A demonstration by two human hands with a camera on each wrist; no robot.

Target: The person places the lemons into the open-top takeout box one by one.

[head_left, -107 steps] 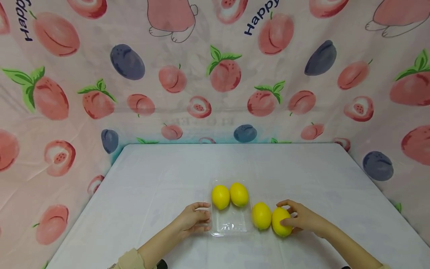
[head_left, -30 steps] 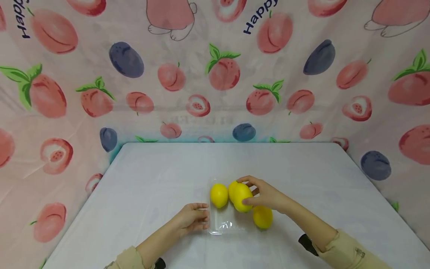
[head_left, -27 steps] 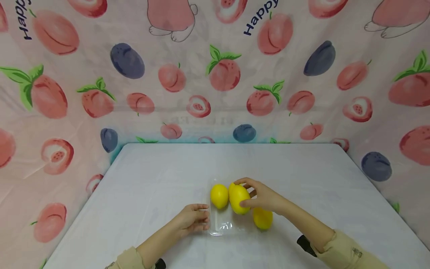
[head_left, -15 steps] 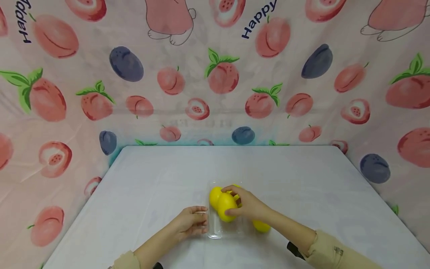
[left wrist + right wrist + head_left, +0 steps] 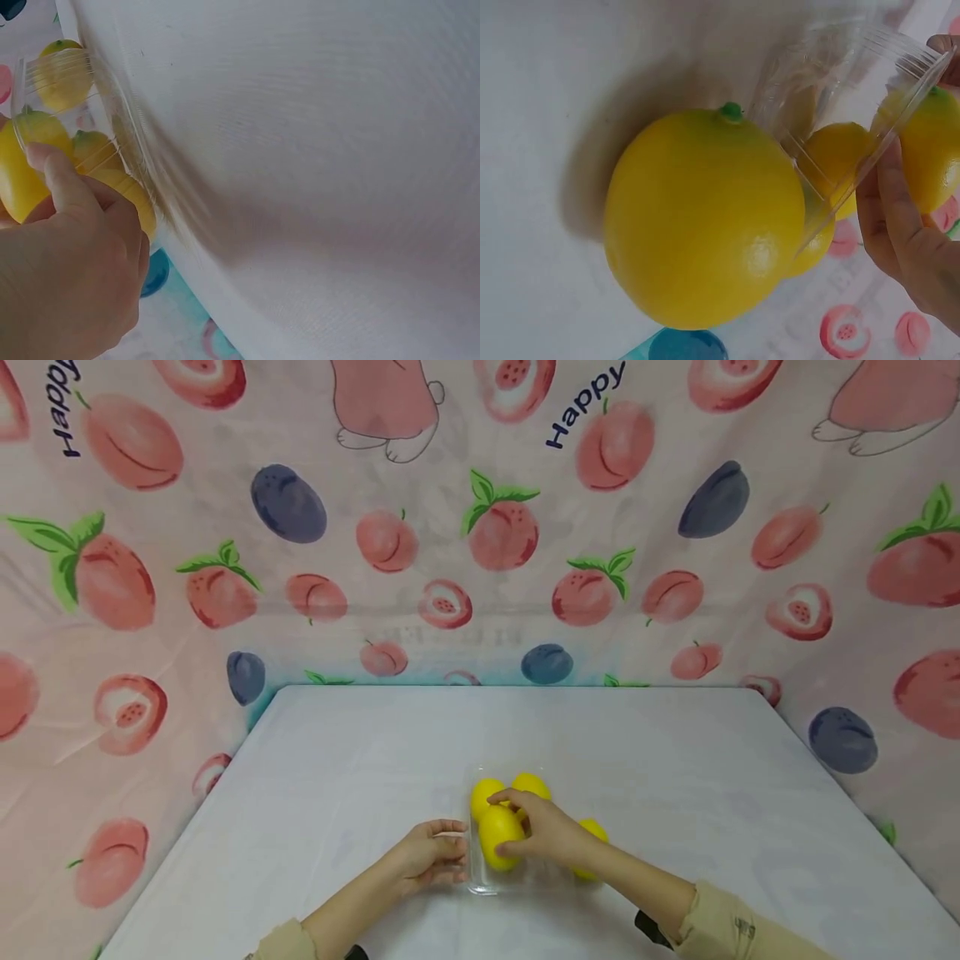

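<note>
Fingers of my right hand are curling around a lemon, lowering it into the near part of the clear tray. My left hand is gripping the tray's left wall. I am judging a slow, level descent best, releasing only after contact. The lemon's long axis is running roughly upright in the head view; which way its stem tip points is hidden.
</note>
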